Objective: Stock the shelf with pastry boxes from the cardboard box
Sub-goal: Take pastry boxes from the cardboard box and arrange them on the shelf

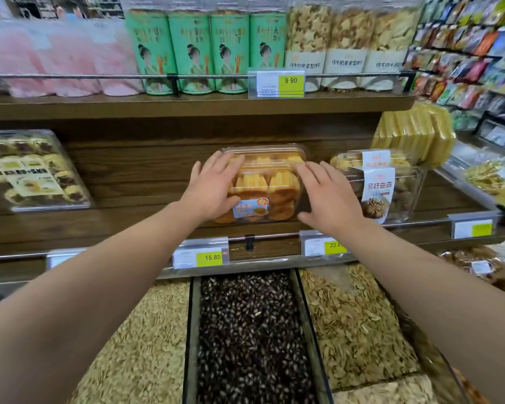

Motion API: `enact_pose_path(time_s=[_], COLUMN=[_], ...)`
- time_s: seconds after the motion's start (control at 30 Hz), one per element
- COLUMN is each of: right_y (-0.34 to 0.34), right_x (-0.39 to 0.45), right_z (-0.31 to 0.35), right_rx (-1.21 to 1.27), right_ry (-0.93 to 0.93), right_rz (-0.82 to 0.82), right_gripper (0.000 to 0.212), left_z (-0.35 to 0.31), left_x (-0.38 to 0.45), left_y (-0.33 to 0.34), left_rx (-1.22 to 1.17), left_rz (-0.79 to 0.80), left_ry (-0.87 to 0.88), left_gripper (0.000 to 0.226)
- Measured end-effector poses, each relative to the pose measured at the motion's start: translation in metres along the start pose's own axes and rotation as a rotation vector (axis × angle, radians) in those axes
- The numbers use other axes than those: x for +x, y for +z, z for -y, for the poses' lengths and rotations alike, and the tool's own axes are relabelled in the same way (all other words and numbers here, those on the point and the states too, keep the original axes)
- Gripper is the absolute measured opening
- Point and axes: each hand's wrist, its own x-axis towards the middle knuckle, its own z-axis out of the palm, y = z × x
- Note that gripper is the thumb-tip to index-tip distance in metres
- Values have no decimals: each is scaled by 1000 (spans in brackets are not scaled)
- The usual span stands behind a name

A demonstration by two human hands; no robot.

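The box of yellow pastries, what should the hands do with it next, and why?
Probably let go and pull back. The pastry box already sits on the wooden shelf, with the left hand and right hand flat against its sides, fingers straight, beside the cookie box.

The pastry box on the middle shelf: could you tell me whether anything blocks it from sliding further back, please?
Nothing visible does. The pastry box sits on the shelf between both hands, left and right, with bare wood behind and the cookie box off to its right.
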Motion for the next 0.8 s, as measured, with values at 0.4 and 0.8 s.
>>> enact_pose_path(time_s=[0.4, 0.8], right_y=[-23, -28], right_x=[-12, -87], right_z=[26, 130], right_rx=[27, 11], right_ry=[8, -94], right_rz=[-4, 56], right_gripper=[98, 99], left_z=[-2, 28], left_x=[-21, -180], left_y=[-18, -42], left_rx=[-11, -26], left_rz=[-77, -42], left_ry=[-4, -27], left_gripper=[80, 79])
